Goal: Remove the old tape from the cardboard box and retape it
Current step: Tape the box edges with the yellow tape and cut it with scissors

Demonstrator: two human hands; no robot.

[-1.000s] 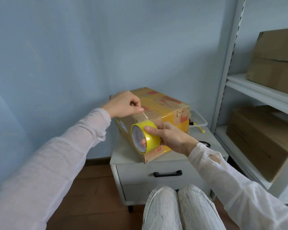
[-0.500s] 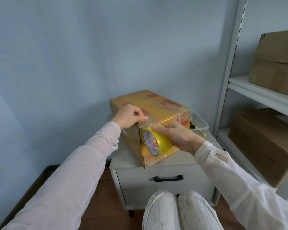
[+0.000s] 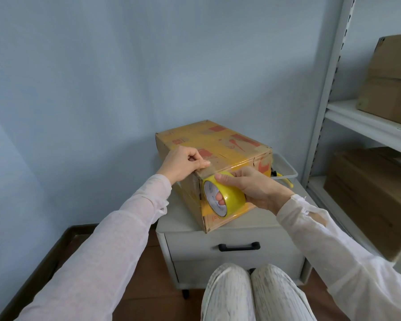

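A yellow-taped cardboard box (image 3: 225,144) with red print lies on a grey bedside cabinet (image 3: 229,230). My right hand (image 3: 252,188) grips a yellow tape roll (image 3: 225,196), fingers through its core, held against the box's near end face. My left hand (image 3: 183,162) has curled fingers and its thumb presses the tape end down on the box's top near edge. A short strip of tape runs from the roll up to that thumb.
A clear plastic tray (image 3: 285,169) with a yellow-handled tool (image 3: 285,179) sits behind the box on the cabinet. White shelving (image 3: 366,126) at the right holds several brown boxes (image 3: 368,198). The cabinet drawer has a black handle (image 3: 239,246). My knees (image 3: 250,295) are below.
The roll has moved down over the box's near top edge onto the end face. My left hand has shifted back a little and stays on the tape end.
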